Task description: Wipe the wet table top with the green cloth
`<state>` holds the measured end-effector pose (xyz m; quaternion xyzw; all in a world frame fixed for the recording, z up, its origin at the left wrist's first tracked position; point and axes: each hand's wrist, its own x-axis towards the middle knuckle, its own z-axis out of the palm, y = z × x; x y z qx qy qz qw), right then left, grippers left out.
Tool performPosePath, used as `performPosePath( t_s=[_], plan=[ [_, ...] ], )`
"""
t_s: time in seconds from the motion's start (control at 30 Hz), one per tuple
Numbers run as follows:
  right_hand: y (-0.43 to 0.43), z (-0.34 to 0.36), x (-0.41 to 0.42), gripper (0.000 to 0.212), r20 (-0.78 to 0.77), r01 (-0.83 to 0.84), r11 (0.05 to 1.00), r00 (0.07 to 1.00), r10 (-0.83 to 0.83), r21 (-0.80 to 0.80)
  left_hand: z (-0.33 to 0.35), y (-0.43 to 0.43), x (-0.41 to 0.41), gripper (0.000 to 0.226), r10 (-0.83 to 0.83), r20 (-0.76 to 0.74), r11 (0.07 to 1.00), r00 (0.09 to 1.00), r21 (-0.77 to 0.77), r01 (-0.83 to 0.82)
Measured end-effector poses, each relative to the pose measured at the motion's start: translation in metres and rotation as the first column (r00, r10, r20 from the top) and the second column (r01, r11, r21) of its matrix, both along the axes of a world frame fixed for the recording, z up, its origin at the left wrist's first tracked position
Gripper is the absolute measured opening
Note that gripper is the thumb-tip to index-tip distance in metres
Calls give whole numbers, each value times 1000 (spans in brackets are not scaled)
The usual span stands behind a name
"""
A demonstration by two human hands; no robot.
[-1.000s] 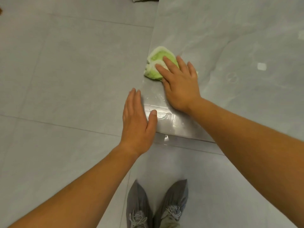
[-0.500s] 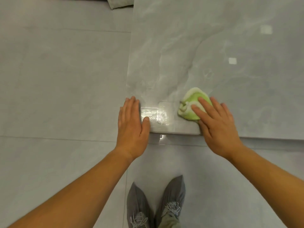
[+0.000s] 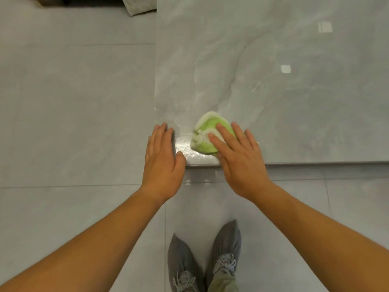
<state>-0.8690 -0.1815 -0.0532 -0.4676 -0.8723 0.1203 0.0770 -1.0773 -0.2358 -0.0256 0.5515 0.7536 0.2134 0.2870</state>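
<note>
Green cloth [image 3: 207, 131], bunched into a rounded wad with pale edging, lies on the table top [image 3: 273, 81] at centre frame, close to the table's near left corner and just short of its front edge. The right hand [image 3: 240, 159] lies flat over the cloth's right and lower part. Its fingers [image 3: 225, 131] are straight and slightly spread, pressing down rather than curling round the fabric. The index and middle fingers cross the cloth toward the upper left, while the remaining fingers reach past its right side onto the bare stone. The cloth's upper and left portions show beyond the fingertips.

A glossy film of water [image 3: 189, 152] covers the corner between the cloth and the left hand [image 3: 162, 163]. That hand is flat and relaxed, fingers straight and together along the table's left edge, the thumb over the wet corner. Whether it touches the surface cannot be told.

The grey marbled table fills the upper right of the frame; the grey tiled floor [image 3: 73, 102] fills the left. Two grey shoes [image 3: 226, 256] stand at lower centre.
</note>
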Motion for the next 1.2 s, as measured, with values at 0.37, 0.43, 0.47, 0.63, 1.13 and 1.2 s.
performPosePath(
  t_s=[0.37, 0.43, 0.47, 0.63, 1.13, 1.2],
  plan=[
    [18, 21, 56, 57, -130, 485, 852, 848, -514, -198, 18, 8, 10, 50, -123, -177, 992, 976, -18, 122],
    [17, 30, 64, 65, -192, 480, 834, 822, -536, -274, 28, 19, 24, 50, -178, -134, 984, 975, -5, 178],
    [16, 35, 71, 66, -194, 502, 818, 805, -561, -282, 33, 27, 34, 50, -204, -102, 979, 974, -5, 205],
    [16, 48, 99, 65, 28, 651, 727, 749, -662, -219, 47, 83, 95, 53, -344, 64, 937, 937, -39, 346],
    [32, 60, 125, 29, -112, 573, 657, 706, -699, -490, 56, 173, 177, 39, -401, 41, 858, 915, -335, 391],
    [34, 68, 145, 26, -184, 531, 608, 645, -742, -590, 69, 176, 194, 31, -373, 112, 866, 921, -313, 389]
  ],
)
